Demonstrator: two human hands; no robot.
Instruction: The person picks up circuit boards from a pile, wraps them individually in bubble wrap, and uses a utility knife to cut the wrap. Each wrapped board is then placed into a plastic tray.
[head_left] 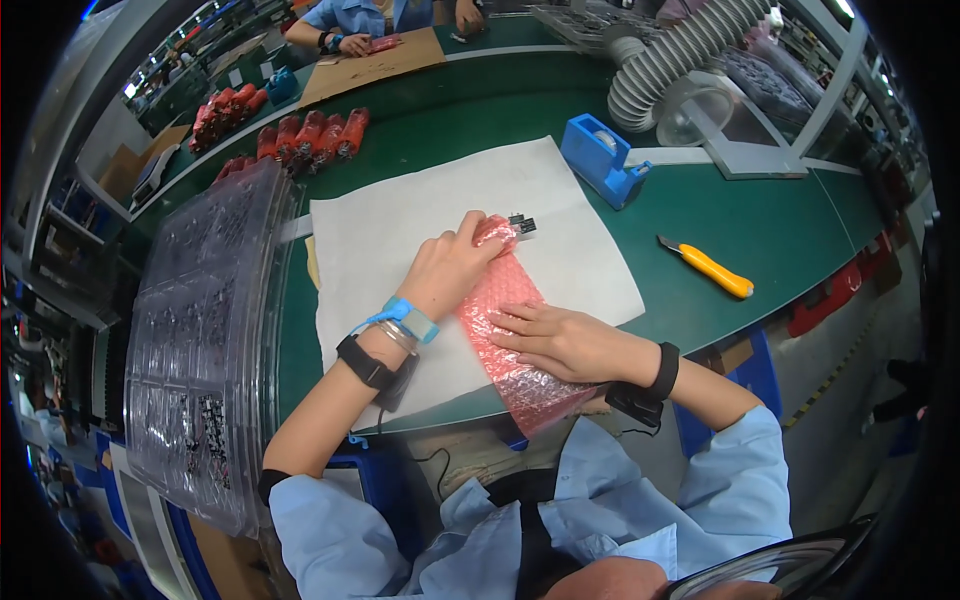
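A long pink bubble-wrap sheet lies on a white foam pad on the green bench. My left hand grips its far end, folded over a small dark part that sticks out past the wrap. My right hand lies flat on the middle of the wrap, fingers spread, pressing it down. The near end of the wrap hangs over the bench's front edge.
A stack of clear blister trays stands at the left. A blue tape dispenser and a yellow utility knife lie to the right. Red wrapped bundles sit at the back left. Another person's hands work across the bench.
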